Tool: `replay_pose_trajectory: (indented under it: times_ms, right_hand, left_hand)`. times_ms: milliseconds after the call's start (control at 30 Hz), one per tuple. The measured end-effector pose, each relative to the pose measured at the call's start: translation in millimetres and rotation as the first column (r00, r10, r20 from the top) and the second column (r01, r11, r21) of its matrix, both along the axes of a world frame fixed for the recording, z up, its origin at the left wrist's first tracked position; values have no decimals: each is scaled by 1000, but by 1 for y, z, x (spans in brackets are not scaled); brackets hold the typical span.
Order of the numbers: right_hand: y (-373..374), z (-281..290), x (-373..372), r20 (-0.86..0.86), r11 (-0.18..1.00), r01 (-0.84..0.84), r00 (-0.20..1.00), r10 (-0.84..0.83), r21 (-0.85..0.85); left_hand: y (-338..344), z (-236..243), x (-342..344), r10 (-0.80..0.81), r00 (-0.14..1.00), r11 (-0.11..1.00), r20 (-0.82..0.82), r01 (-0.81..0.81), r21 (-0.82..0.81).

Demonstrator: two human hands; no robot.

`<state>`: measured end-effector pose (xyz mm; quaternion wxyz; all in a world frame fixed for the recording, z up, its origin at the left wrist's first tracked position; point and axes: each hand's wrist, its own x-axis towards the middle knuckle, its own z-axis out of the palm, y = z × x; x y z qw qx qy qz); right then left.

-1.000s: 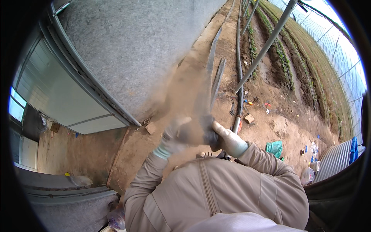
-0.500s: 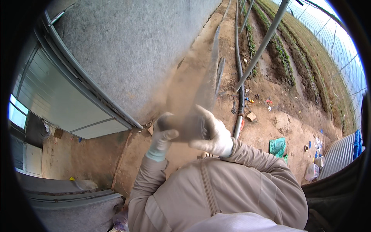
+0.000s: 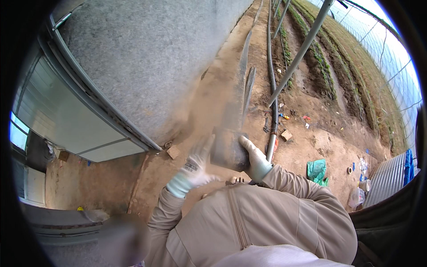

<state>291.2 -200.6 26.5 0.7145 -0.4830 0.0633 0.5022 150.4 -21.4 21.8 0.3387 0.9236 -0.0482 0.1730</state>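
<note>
A dark grey to black, roughly rectangular piece (image 3: 228, 152) is held tilted in front of my chest; a hazy smear over the picture blurs it, and I cannot tell its kind. My right hand (image 3: 256, 159), in a white glove with a pale green cuff, is closed on its right end, thumb along the upper edge. On the other side my left hand (image 3: 195, 168), gloved alike with dark print on the back, is spread with its thumb apart from the fingers. Its fingertips are close to the piece's left edge; whether they touch it cannot be made out.
A grey felt-like wall (image 3: 147, 62) rises at the far left, with a pale panel (image 3: 84, 127) below it. A black hose (image 3: 271, 75) and a slanting metal pole (image 3: 302, 51) run beside planted rows (image 3: 324, 66). A green plastic sheet (image 3: 316, 170) and other litter lie on the dirt to the right.
My left hand has come off the dark piece, opened and shifted slightly down. The piece now tilts down to the right in my right hand. A blurred round shape has appeared at lower left.
</note>
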Motion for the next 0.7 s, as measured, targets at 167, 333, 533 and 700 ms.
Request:
replay_pose_trajectory:
  times_ms: [167,333,533,700]
  right_hand:
    - [-9,8,1,-67,992,-120,990,123,42]
    - [-16,15,5,-131,984,-136,980,151,115]
    - [-30,18,24,-114,933,-217,959,258,286]
    - [-45,24,38,173,902,-339,938,302,267]
  left_hand:
    - [1,-13,31,-66,978,996,200,77,-47]
    - [6,-2,53,-221,951,972,217,197,126]
    - [11,-4,69,-171,938,984,303,147,101]
    - [5,-4,83,-203,900,979,386,172,114]
